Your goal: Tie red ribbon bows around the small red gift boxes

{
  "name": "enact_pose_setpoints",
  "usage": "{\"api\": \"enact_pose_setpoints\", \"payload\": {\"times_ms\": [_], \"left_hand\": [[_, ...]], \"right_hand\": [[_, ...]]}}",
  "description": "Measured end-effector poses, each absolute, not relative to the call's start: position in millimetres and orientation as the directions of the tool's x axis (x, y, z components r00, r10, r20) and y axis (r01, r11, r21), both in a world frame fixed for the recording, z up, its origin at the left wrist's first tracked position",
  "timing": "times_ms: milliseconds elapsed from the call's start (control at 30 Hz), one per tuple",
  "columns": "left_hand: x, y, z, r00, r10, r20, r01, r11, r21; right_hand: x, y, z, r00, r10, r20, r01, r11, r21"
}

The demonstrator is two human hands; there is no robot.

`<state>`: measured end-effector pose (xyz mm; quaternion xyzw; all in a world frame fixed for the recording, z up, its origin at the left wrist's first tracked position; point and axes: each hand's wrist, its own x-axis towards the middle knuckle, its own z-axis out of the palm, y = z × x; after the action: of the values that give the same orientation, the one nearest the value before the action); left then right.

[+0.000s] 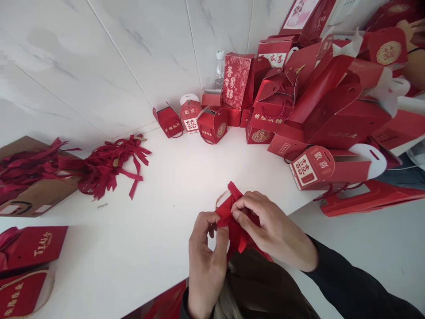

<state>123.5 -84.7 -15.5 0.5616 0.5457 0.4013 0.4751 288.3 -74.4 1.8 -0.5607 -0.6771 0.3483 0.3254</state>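
Note:
Both hands meet over a red ribbon [226, 208] at the front edge of the white table. Thumb and fingers of my left hand [207, 254] pinch its left part. On the other side, my right hand [265, 221] pinches the same ribbon near its middle, fingertips close to the left ones. One ribbon end sticks up past the hands, and another hangs below. Next to it runs a thin twisted gold cord [220, 198]. Under my hands more red material shows, partly hidden, so its kind is unclear.
Loose red ribbons [109, 166] spill from a cardboard box [63, 188] at the left. Red gift boxes [49, 248] lie below it. Many more red boxes [352, 110] pile up at the right. A clear bottle [219, 71] stands by the tiled wall. Part of another person's hand [410, 33] shows top right.

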Motion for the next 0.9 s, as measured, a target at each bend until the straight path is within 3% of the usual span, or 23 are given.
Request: {"api": "enact_pose_setpoints", "payload": {"times_ms": [100,500,633,767,900], "left_hand": [[121.0,-85.5,-16.9,0.096,0.991,-0.093,0.178,0.075,0.981],[109.8,-75.8,-4.8,0.254,0.952,-0.171,0.228,0.113,0.967],[118.5,-75.5,-11.3,0.048,0.993,-0.106,0.327,0.084,0.941],[137.5,-79.2,-21.8,-0.246,0.956,0.159,0.554,0.004,0.832],[147.1,-84.0,-27.1,-0.313,0.926,0.21,0.602,0.022,0.798]], "right_hand": [[289.0,-74.4,-0.1,-0.157,0.987,0.038,0.54,0.118,-0.833],[287.0,-74.8,0.7,-0.136,0.99,0.019,0.539,0.091,-0.837],[286.3,-76.3,-4.5,-0.117,0.991,0.068,0.566,0.123,-0.815],[282.1,-79.9,-10.9,-0.127,0.981,0.149,0.611,0.195,-0.767],[278.5,-84.9,-14.0,-0.117,0.971,0.211,0.627,0.237,-0.742]]}}
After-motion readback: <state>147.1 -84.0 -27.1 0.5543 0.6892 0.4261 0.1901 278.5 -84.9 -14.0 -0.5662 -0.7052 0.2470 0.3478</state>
